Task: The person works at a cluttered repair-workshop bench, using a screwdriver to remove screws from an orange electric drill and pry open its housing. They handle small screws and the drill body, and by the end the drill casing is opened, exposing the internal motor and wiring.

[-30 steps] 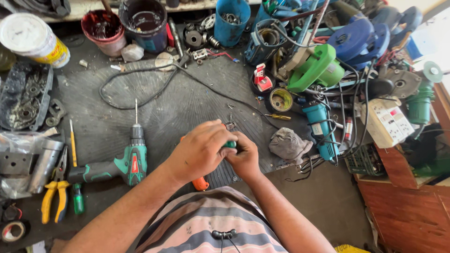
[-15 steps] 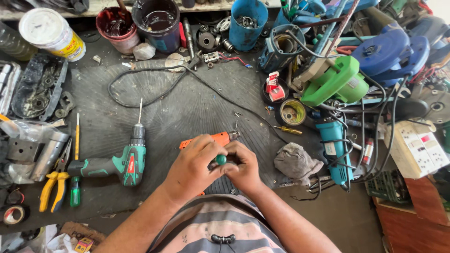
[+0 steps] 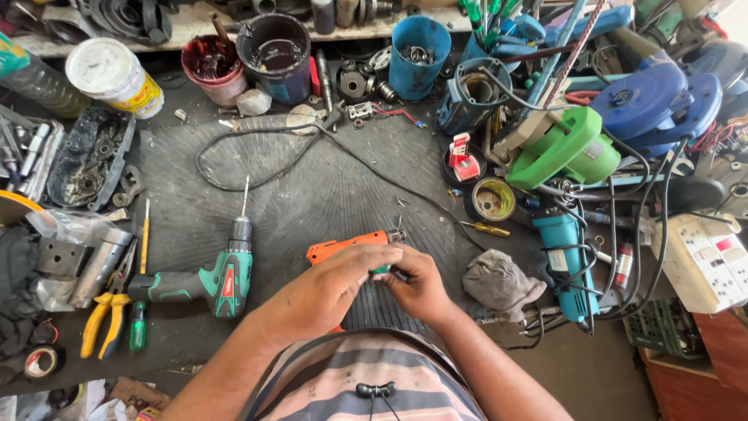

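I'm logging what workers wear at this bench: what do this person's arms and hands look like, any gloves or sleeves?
Both hands are bare: no gloves on the left hand or right hand, and no rings or watch show. The forearms are uncovered. The striped shirt has pink, grey and white bands, with a small black clip and cord at the chest.

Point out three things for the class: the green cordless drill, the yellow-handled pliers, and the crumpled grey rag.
Green cordless drill (image 3: 226, 279): head view, on its green body.
Yellow-handled pliers (image 3: 105, 316): head view, on the yellow handles.
Crumpled grey rag (image 3: 499, 282): head view, on the middle of the cloth.
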